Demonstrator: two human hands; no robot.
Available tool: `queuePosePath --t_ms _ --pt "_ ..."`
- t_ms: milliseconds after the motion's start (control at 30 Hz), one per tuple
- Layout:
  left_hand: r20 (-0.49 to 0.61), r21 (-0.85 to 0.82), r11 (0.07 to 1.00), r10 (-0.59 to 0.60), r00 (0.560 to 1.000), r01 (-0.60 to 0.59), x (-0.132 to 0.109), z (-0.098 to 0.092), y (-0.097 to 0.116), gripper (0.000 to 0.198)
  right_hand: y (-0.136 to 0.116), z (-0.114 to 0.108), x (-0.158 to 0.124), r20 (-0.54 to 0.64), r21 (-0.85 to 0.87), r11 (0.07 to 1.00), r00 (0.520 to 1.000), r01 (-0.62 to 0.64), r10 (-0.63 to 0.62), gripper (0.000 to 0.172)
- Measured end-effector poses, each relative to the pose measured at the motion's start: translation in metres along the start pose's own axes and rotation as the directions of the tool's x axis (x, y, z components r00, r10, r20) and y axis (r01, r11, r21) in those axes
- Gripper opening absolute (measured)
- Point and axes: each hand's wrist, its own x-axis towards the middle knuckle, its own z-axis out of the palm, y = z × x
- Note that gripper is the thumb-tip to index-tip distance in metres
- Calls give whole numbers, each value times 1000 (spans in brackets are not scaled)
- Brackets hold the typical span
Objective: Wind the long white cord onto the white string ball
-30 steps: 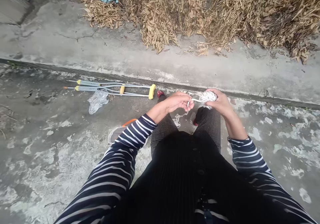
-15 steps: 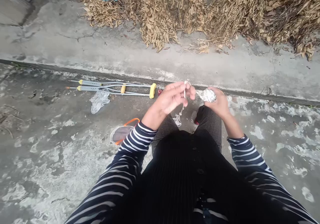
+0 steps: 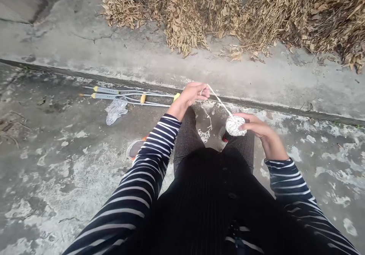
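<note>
A ball of white cord is gripped in my right hand, its fingers and thumb around the ball's right side. From the top of the ball a strand of cord runs taut up and left to my left hand. The left fingers are closed on that strand. Below the left hand, more loose cord hangs down and lies in a small tangled heap on the ground between my legs.
A pair of crutches lies on the concrete at left, beside a crumpled clear plastic bag. A round mesh item with orange trim is partly behind my left sleeve. Dried plants lie along the raised ledge.
My right hand has lowered and turned, showing the ball's front. My left hand has moved slightly up and left, and the strand between the hands now stretches straight.
</note>
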Motion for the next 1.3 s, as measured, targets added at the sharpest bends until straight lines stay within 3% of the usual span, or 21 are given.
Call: queuePosePath --t_ms 100,167,267,367,467,600,733,800,900,967,1067,1167,1300 --pt "-60 363 927 -78 995 94 1 -15 -30 18 1 -1 -1 -24 68 997 999 -24 26 53" --pt "-78 452 890 -21 997 54 -11 -5 -46 7 3 -1 1 -61 74 995 996 -62 67 52" --pt "107 230 971 40 993 -64 -39 35 -61 28 5 1 5 -78 76 989 988 -128 134 55" --pt "321 -40 997 82 944 -73 -60 76 -68 45 6 2 9 -82 80 986 985 -146 152 56" --pt "337 -61 996 87 937 -70 -65 96 -73 40 6 2 9 -108 89 981 977 -173 182 56" --pt "355 120 988 46 934 -94 -64 90 -72 27 3 0 8 -109 91 976 972 -198 207 59" --pt "446 274 957 -42 894 -92 -74 75 -50 27 -2 -5 7 -202 47 985 964 -165 171 57" --pt "487 176 983 -37 873 -57 -82 69 -34 33 -3 -7 7 -253 -28 992 961 -126 115 58" --pt "544 -106 993 12 839 55 -94 64 -14 39 -1 -7 9 -260 -179 983 966 -34 -14 60" --pt "529 -263 960 62 846 95 -100 66 -6 40 3 -4 12 -252 -267 963 961 46 -116 58" --pt "380 -396 917 111 918 53 -103 74 0 34 9 1 17 -285 -361 926 932 110 -222 57" --pt "180 -405 913 128 975 -45 -99 80 8 29 9 5 17 -286 -386 913 924 133 -255 55" --pt "54 -321 928 216 975 -188 -87 82 23 34 1 12 10 -159 -347 917 951 197 -264 53"
